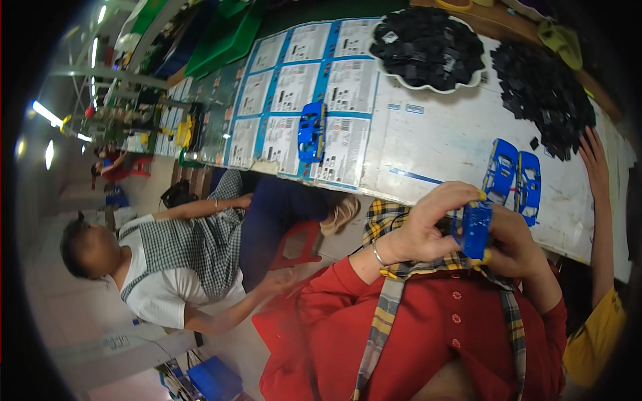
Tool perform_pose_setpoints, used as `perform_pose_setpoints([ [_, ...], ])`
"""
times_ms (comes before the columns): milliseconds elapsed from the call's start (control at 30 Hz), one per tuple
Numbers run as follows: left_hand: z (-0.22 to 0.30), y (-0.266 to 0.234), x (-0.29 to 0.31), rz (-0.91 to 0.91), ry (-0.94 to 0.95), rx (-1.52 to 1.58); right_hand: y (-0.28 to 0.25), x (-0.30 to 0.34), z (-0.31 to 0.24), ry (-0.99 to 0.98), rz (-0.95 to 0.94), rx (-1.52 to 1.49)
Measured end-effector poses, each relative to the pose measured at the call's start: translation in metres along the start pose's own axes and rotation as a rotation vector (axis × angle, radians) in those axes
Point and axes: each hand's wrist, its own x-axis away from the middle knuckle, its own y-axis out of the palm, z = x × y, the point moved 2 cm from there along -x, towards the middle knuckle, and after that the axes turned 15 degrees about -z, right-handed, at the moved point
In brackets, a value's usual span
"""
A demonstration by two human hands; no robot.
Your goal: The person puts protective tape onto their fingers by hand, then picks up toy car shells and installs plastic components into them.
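A blue toy car body (476,230) is held up between my two hands, in front of the table edge. My left hand (431,224) grips it from the left, its thumb and fingers closed around that side. On the other side my right hand (520,248) has its fingers curled against the car, partly hidden by it. Small yellow patches show at fingertips of both hands. Just beyond, two more blue toy cars, a left one (500,172) and a right one (528,188), lie side by side on the white tabletop (414,157).
Another blue toy car (311,132) rests on printed sheets (341,144). A white scalloped bowl (476,81) holds small black parts; a black heap (545,97) lies right of it, beside another person's hand (593,157). A person (180,267) sits at left. A green bin (224,40) stands behind.
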Motion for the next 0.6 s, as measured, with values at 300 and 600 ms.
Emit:
perform_pose_setpoints([
  [300,0.002,-0.005,0.004,0.04,-0.051,0.103,0.001,-0.007,-0.001,0.192,-0.044,-0.251],
  [600,0.009,-0.016,0.006,0.065,-0.281,0.123,0.012,-0.007,0.002,0.528,0.143,-0.35],
])
